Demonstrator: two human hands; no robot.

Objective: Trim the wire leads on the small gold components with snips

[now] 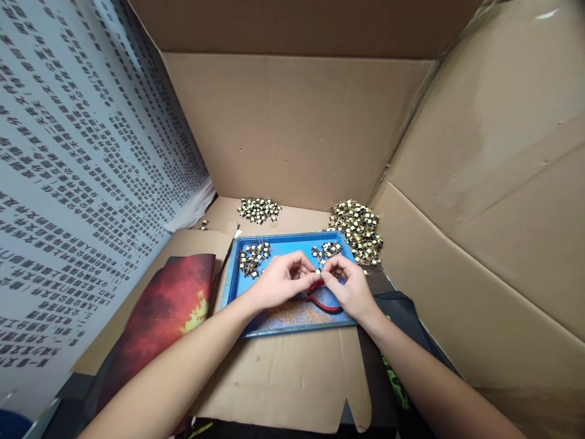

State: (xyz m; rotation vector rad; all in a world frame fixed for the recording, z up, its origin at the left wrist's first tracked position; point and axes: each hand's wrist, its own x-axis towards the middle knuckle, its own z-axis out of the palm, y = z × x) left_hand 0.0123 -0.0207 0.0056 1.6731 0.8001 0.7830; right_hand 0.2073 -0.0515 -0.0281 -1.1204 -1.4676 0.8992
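Over the near half of the blue tray (pixel 237 286), the left hand (pixel 278 281) and right hand (pixel 350 286) meet, fingertips pinched together on one small component (pixel 319 272). Red-handled cutters (pixel 322 300) lie under them amid fine trimmings. Farther up the tray sit two small clusters (pixel 254 256). Beyond its far rim, a small pile (pixel 259 209) and a bigger heap (pixel 359 228) suggest much work remains.

1. Brown cardboard walls (pixel 297 122) at twelve and three o'clock.
2. White sheet printed with black characters (pixel 77 183) at nine o'clock.
3. Red-orange flame-patterned mat (pixel 164 311) at eight o'clock.
4. Heap of small yellow-black components (pixel 259 209) at twelve o'clock.
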